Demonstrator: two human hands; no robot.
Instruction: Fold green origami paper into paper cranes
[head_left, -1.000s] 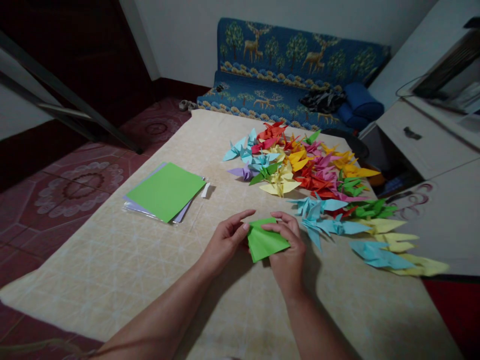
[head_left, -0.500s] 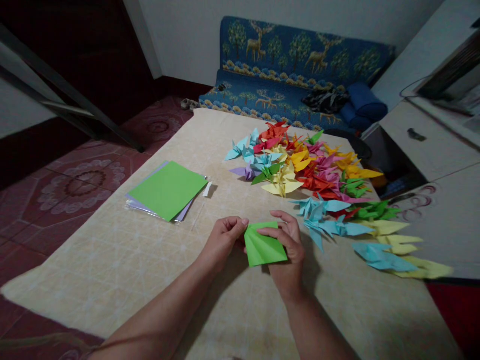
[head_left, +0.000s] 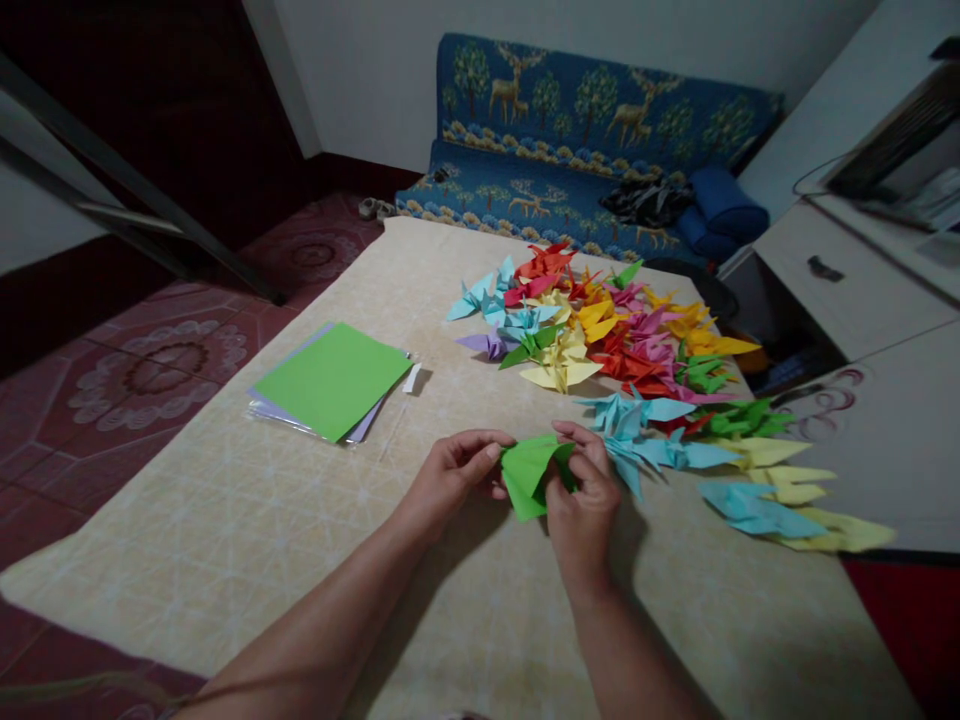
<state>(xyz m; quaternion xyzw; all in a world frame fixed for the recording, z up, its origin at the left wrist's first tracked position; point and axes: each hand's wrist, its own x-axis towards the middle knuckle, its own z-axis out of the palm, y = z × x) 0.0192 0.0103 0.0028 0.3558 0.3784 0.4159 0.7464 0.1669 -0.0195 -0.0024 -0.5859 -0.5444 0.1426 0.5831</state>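
Observation:
A creased piece of green origami paper (head_left: pixel 527 472) is held above the table between both hands, its near flap lifted and bent open. My left hand (head_left: pixel 457 470) pinches its left corner between thumb and fingers. On the other side, my right hand (head_left: pixel 585 490) is closed on the right edge, with fingers curled in under the raised flap. Part of the paper's right side is hidden behind those fingers. Just beyond my right hand lie light blue paper cranes (head_left: pixel 634 425).
Many folded cranes (head_left: pixel 562 360) in several colours cover the table's (head_left: pixel 247 560) right and far side. A stack of square paper, green sheet (head_left: pixel 334 380) on top, lies at left beside a small white scrap (head_left: pixel 412 378). Behind stands a blue patterned sofa (head_left: pixel 525 190); a cabinet (head_left: pixel 862 280) is at right.
The green paper was spread flatter and is now bent, with its flap raised. My right hand's fingers have curled from lying across the paper to gripping its right edge.

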